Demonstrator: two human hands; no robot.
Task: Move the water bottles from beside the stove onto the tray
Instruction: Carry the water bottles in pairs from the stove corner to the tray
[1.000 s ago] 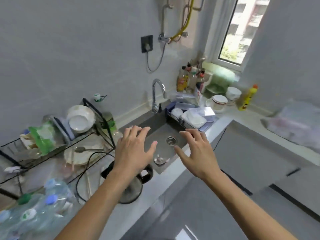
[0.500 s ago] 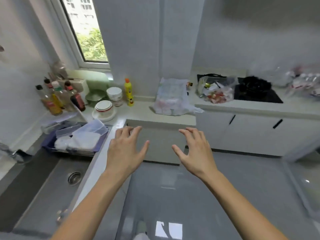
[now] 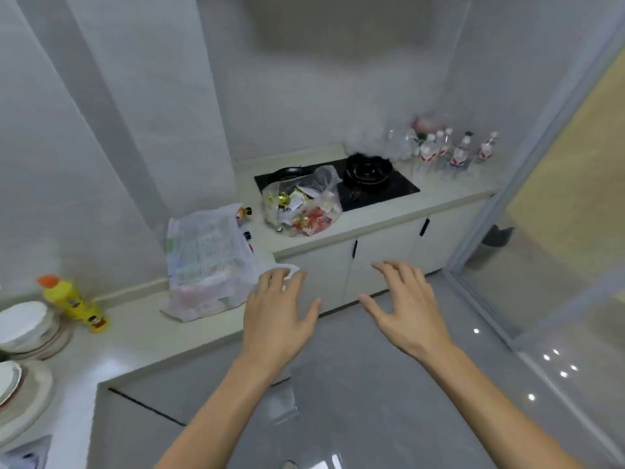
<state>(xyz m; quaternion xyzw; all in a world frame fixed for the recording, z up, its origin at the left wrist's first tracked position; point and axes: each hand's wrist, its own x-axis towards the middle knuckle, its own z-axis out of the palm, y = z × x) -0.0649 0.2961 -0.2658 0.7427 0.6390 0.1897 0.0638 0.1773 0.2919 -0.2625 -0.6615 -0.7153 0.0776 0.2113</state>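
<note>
Two hands: left hand (image 3: 277, 316) and right hand (image 3: 406, 309) raised side by side over the grey floor (image 3: 372, 384), palms down, fingers spread and loose, holding nothing, apart from each other.
Water bottles (image 3: 449, 150): several clear bottles with red-and-white labels, upright on the counter (image 3: 422, 204), just right of the stove, near the back wall; exact count unclear through blur.
Stove (image 3: 378, 191): black cooktop set into the counter, dark pan (image 3: 368, 169) on the right burner.
Clear plastic bag (image 3: 304, 204): full of mixed wrappers, resting on the stove's left part and the counter edge.
White plastic bag (image 3: 206, 262): printed, standing at the counter corner, left of the stove, close beside the left hand's fingertips; contact not determinable.
Yellow bottle (image 3: 72, 302): orange cap, on the near counter at left, beside stacked white bowls (image 3: 23, 323).
Tray: not identifiable.
Cabinets (image 3: 382, 252): white doors with dark handles below the stove.
</note>
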